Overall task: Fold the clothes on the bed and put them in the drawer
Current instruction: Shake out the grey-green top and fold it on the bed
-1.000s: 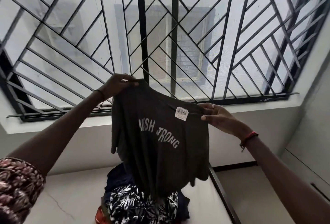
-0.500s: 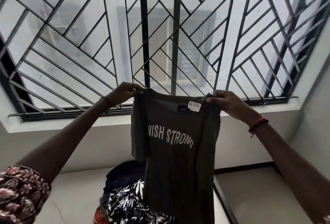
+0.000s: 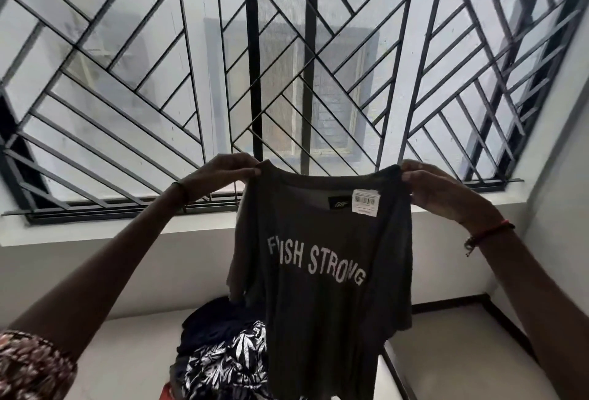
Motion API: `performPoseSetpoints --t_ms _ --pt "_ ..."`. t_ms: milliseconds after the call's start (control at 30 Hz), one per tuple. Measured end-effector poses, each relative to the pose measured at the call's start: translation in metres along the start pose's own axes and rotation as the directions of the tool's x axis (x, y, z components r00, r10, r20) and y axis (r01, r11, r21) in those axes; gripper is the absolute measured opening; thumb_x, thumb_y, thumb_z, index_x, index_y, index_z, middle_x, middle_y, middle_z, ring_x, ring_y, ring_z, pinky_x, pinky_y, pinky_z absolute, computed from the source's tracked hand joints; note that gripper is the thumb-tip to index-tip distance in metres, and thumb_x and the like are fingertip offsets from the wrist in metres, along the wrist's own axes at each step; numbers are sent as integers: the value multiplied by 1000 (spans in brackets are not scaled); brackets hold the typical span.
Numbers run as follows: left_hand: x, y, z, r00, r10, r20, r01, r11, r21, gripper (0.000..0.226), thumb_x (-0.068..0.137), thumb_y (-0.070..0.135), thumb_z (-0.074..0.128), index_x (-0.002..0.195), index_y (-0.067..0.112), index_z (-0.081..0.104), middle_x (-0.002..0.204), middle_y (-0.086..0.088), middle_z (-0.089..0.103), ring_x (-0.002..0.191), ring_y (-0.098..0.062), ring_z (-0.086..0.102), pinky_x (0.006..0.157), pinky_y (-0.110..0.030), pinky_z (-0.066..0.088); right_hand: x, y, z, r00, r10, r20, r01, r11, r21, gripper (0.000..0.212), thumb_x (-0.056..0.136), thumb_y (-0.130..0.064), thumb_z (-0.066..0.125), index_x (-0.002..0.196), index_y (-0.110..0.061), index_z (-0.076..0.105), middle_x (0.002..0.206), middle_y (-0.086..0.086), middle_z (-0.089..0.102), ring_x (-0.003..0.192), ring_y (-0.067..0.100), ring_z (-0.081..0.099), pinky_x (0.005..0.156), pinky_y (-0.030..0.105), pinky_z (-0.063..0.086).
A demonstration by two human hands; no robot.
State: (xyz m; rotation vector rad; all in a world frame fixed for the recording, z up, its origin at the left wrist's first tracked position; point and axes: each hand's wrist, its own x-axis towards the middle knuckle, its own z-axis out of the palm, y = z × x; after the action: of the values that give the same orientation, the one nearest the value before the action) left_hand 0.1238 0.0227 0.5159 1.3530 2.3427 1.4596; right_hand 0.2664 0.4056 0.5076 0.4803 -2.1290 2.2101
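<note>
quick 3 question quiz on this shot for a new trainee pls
1. True or false: the grey t-shirt lies flat on the bed.
2. Where do the hands grip the t-shirt? A) the bottom hem B) the top, at the shoulders C) the sleeve ends
3. Fill in: the red thread is tied on the ____ wrist.

Key
1. False: the left hand and right hand hold it up in front of the window.
2. B
3. right
</note>
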Motion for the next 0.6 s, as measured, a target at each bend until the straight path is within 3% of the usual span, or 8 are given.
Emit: performPoseSetpoints --t_ms 67,167,267,367,467,600 --pt "4 1 0 1000 -18 17 19 999 -28 12 94 7 50 97 10 61 91 2 61 87 -4 58 77 -20 49 4 1 4 999 14 -52 -15 1000 -20 14 68 -18 78 76 -18 66 72 -1 65 67 8 63 62 18 52" --pt "12 -2 6 993 -110 50 108 993 38 11 95 6 49 95 11 59 90 -1 59 78 2 60 74 -19 50 12 10 9 991 38 -126 -58 985 -161 37 61 -29 78 88 -8 64 77 0 71 74 8 67 66 18 54" --pt "15 -10 9 986 -166 14 165 986 37 13 94 5 51 100 9 63 92 -4 63 78 -1 61 75 -20 50 14 17 12 985 26 -168 -49 990 -133 43 58 -26 79 94 -8 67 84 1 74 78 8 68 71 17 55" --pt "11 -10 9 988 -154 -7 154 988 21 19 93 8 54 108 6 65 98 -3 68 85 -2 64 77 -16 53 15 20 13 987 8 -163 -31 990 -137 51 47 -39 91 86 -10 74 86 6 72 78 11 67 73 17 54" --pt "7 -4 7 989 -151 0 151 989 -9 19 87 19 58 103 12 67 90 4 71 87 -2 65 76 -16 52 15 18 11 986 -18 -167 1 995 -104 37 51 -31 89 80 -13 74 80 3 71 73 11 67 70 17 54" --pt "9 -5 3 983 -174 -54 173 984 -33 22 91 17 57 107 4 65 95 -2 68 85 -5 64 73 -17 53 16 13 9 976 14 -219 -19 1000 -18 44 57 -27 88 89 -7 66 85 8 69 76 15 66 70 22 53"
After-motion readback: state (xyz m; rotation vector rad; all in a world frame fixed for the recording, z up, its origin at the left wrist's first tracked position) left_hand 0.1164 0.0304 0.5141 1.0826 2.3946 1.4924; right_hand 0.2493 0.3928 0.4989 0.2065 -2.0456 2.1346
